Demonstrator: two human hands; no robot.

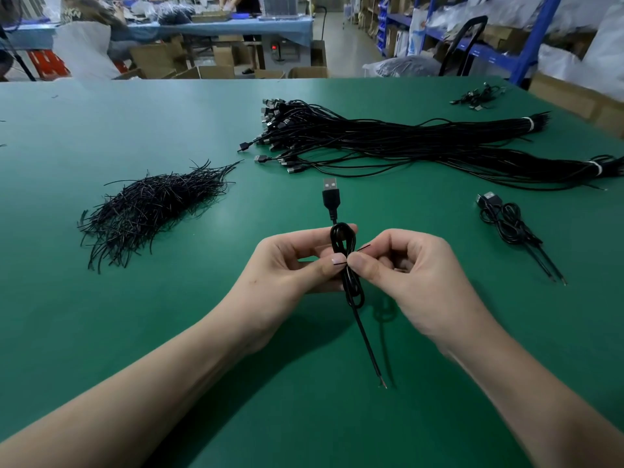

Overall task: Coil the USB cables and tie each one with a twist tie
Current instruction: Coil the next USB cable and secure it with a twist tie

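Note:
A coiled black USB cable (341, 241) hangs between my hands above the green table (135, 130), its plug pointing away from me and its bare wire tail trailing toward me. My left hand (290, 265) grips the coil at its middle. My right hand (415, 275) pinches a thin black twist tie (364, 247) wrapped around the coil's waist. A heap of loose twist ties (148, 207) lies to the left. A big bundle of uncoiled USB cables (388, 140) stretches across the far right.
One coiled and tied cable (506, 221) lies at the right of my hands. A small tangle of cables (476, 96) sits at the far right edge. Beyond the table are boxes, blue shelving and people at another bench.

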